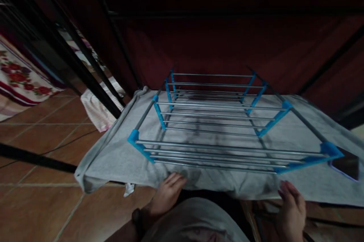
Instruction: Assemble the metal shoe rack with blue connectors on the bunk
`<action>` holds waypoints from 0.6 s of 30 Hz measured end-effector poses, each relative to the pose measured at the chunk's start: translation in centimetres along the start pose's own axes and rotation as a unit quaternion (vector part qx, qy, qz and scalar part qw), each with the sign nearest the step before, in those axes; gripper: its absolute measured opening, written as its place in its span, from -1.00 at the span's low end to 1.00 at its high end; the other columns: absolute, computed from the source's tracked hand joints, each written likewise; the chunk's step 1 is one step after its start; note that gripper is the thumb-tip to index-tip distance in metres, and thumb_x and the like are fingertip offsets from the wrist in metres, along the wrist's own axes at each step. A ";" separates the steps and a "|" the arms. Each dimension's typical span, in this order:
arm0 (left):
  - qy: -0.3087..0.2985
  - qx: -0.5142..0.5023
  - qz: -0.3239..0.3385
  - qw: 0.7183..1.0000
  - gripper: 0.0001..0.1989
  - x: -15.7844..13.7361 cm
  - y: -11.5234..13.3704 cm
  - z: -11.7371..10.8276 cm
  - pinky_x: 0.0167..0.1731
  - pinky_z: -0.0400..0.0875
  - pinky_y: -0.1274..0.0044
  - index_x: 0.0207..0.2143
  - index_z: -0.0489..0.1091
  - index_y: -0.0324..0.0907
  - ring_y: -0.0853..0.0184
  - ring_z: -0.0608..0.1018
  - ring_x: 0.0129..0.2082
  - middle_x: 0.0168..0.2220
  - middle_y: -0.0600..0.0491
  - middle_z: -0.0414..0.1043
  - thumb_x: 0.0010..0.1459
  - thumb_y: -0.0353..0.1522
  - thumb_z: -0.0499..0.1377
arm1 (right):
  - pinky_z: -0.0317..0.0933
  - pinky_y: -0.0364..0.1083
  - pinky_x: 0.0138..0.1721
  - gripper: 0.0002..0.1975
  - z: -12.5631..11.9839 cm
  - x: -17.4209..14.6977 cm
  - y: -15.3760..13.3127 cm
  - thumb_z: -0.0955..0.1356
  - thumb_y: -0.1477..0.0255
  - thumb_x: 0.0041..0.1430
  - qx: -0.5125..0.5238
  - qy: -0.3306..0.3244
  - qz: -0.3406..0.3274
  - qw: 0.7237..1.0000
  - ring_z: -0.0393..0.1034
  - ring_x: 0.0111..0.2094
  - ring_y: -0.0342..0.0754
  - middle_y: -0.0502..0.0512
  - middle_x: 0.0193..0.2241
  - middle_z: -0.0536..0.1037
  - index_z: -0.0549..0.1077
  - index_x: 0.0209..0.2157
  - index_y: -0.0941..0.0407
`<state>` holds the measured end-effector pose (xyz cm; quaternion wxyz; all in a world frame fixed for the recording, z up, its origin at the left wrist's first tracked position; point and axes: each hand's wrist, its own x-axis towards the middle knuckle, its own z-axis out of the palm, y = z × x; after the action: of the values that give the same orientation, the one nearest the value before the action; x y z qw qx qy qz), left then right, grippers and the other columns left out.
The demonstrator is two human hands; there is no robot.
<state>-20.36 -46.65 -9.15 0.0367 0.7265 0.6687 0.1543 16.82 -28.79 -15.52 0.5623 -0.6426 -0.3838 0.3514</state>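
Note:
A rack [227,148] of thin grey metal rods with blue plastic joints sits on a grey cloth [119,162] spread over a low surface. Several rods run across it in tiers, and its nearest side faces me. My left hand [169,192] is at the cloth's front edge, below the rack's near left part, fingers loosely extended and holding nothing I can see. Near the front right corner, just short of the rack, my right hand [292,208] has its fingers apart and appears free of any object. Neither hand touches the rack.
On the cloth at the right lies a dark phone [347,163], partly behind the rack's blue corner. Dark metal bars [82,71] slant across the left side. Beyond them are a striped cloth [99,105] and a floral fabric [22,79]. A dark red panel [210,44] rises behind.

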 end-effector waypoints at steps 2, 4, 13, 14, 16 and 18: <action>0.005 0.009 -0.020 1.000 -0.60 -1.0 -1.5 -0.2 0.03 0.49 0.49 -0.03 0.50 -0.03 0.34 0.57 -0.04 -0.08 0.04 0.58 0.28 -0.54 -0.03 | 0.06 0.31 0.21 -0.52 0.5 -1.1 1.5 0.42 0.16 -0.06 0.005 -0.020 0.031 0.999 0.32 0.08 0.24 0.15 -0.04 0.47 0.47 -0.08 0.05; -0.003 0.029 -0.003 1.000 -0.53 -0.1 -1.2 0.8 0.14 0.41 0.44 0.08 0.44 -0.03 0.31 0.52 0.08 0.03 0.03 0.54 0.24 -0.57 -0.02 | 0.05 0.24 0.22 -0.48 1.4 -1.2 2.1 0.42 0.18 -0.08 0.021 -0.011 0.051 0.998 0.32 0.05 0.18 0.11 -0.06 0.46 0.44 -0.05 0.07; -0.025 0.060 0.146 0.987 -0.42 12.0 6.5 8.3 0.24 0.28 0.29 0.33 0.11 -0.20 0.19 0.36 0.26 0.28 -0.08 0.30 0.27 -0.56 -0.09 | 0.17 0.00 0.06 -0.51 2.8 3.9 0.3 0.33 0.15 0.01 0.068 0.061 0.027 0.995 0.33 -0.05 0.02 0.07 -0.11 0.47 0.44 -0.07 0.12; -0.033 0.054 0.148 0.987 -0.42 13.2 7.1 8.7 0.21 0.31 0.29 0.33 0.10 -0.20 0.18 0.39 0.24 0.27 -0.09 0.31 0.27 -0.57 -0.08 | 0.17 0.00 0.06 -0.53 2.8 4.4 0.2 0.32 0.14 0.02 0.075 0.057 0.027 0.995 0.33 -0.06 0.02 0.08 -0.13 0.48 0.46 -0.11 0.13; -0.058 0.034 0.158 0.985 -0.43 15.4 8.6 9.4 0.15 0.37 0.31 0.32 0.11 -0.22 0.16 0.44 0.18 0.24 -0.13 0.35 0.26 -0.56 -0.06 | 0.17 0.00 0.06 -0.56 2.9 5.5 0.1 0.30 0.10 0.05 0.082 0.066 0.022 0.994 0.34 -0.07 0.01 0.09 -0.17 0.50 0.48 -0.18 0.14; -0.085 0.001 0.167 0.982 -0.46 17.5 10.4 10.0 0.08 0.41 0.35 0.30 0.13 -0.24 0.17 0.49 0.12 0.19 -0.17 0.38 0.27 -0.55 -0.06 | 0.17 -0.01 0.05 -0.57 3.2 6.4 0.1 0.26 0.08 0.09 0.089 0.085 0.012 0.992 0.34 -0.07 0.00 0.08 -0.19 0.51 0.47 -0.21 0.13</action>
<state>-6.63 -29.03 -12.87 0.0666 0.8386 0.5322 0.0949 16.90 -21.63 -16.09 0.6435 -0.6222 -0.2938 0.3354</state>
